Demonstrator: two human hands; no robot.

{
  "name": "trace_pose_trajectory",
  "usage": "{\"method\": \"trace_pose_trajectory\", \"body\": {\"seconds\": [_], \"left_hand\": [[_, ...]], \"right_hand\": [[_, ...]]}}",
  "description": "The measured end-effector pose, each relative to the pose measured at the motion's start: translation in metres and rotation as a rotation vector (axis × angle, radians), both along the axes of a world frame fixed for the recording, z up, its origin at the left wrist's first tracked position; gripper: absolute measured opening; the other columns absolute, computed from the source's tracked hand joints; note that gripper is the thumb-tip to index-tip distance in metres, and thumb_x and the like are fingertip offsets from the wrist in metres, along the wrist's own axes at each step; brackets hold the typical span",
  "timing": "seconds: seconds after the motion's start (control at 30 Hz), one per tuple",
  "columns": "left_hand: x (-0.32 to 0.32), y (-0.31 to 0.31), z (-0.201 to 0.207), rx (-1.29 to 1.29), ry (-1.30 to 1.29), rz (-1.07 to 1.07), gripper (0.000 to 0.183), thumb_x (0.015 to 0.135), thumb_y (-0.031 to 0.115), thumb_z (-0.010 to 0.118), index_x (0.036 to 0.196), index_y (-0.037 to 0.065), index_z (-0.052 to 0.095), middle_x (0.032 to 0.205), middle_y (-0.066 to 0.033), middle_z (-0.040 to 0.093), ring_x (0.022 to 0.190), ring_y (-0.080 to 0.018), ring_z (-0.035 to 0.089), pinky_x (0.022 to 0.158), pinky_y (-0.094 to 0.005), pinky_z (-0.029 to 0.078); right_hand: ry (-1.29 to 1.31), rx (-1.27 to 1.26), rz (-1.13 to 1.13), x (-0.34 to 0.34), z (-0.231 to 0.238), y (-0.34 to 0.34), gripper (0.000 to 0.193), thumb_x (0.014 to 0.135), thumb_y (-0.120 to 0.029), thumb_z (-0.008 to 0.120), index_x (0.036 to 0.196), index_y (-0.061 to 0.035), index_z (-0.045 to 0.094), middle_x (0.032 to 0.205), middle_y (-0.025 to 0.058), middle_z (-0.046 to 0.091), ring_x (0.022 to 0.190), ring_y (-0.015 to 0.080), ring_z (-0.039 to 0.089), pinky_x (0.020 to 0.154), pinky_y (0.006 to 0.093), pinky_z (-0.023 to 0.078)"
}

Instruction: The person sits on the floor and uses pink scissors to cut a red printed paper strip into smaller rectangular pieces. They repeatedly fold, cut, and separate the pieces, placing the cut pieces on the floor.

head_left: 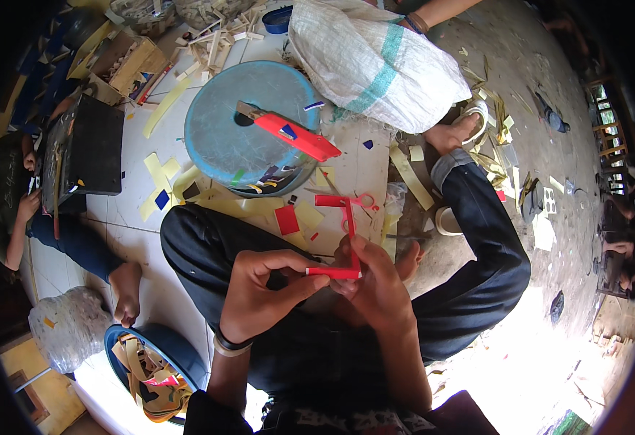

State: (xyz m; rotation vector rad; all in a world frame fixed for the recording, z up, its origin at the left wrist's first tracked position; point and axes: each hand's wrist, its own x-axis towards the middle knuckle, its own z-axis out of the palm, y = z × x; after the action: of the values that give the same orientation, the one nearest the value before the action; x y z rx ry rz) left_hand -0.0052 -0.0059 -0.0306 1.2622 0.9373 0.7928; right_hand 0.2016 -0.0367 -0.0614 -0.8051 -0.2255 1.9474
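Observation:
Above my lap I hold a red, angular bracket-shaped piece (pixel 354 243) with a white edge at one corner. My left hand (pixel 266 290) pinches its lower arm between thumb and fingers. My right hand (pixel 381 286) grips the corner, its fingertips partly hidden behind the piece. Beyond my hands, a red utility knife (pixel 299 138) lies across a round blue-grey upturned tub (pixel 216 123), among small blue, green and yellow scraps. Pink-handled scissors (pixel 363 201) rest on the floor behind the bracket, near a red square (pixel 286 220) and yellow strips.
A blue bucket (pixel 195 362) of strips and a clear plastic bag (pixel 69 322) stand at lower left. A person at left handles something beside a black box (pixel 102 145). Another person's arm reaches a white sack (pixel 375 65) at the top. Wooden pieces (pixel 216 47) lie behind the tub.

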Motion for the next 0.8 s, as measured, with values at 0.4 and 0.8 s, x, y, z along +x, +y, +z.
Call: {"method": "trace_pose_trajectory", "body": {"seconds": [0.4,0.8], "left_hand": [[0.055,-0.046,-0.019,-0.379,-0.585,0.472,0.006,0.101,0.002,0.071,0.104,-0.002,0.074,0.1,-0.0125,0.079,0.082,-0.0157,0.071,0.075,-0.0299,0.057],[0.032,-0.006,0.004,0.424,0.163,0.061,0.006,0.09,-0.004,0.074,0.093,-0.001,0.07,0.076,-0.008,0.063,0.059,-0.0153,0.058,0.055,-0.028,0.044]], "right_hand": [[-0.196,0.203,-0.187,-0.015,0.017,-0.003,0.038,0.099,-0.015,0.078,0.129,0.0034,0.062,0.101,0.0088,0.072,0.081,0.0162,0.068,0.07,0.0332,0.055],[-0.178,0.118,-0.226,-0.002,0.019,-0.007,0.042,0.098,-0.024,0.079,0.128,0.0012,0.064,0.103,0.0072,0.069,0.093,0.0149,0.064,0.085,0.0298,0.049]]}}
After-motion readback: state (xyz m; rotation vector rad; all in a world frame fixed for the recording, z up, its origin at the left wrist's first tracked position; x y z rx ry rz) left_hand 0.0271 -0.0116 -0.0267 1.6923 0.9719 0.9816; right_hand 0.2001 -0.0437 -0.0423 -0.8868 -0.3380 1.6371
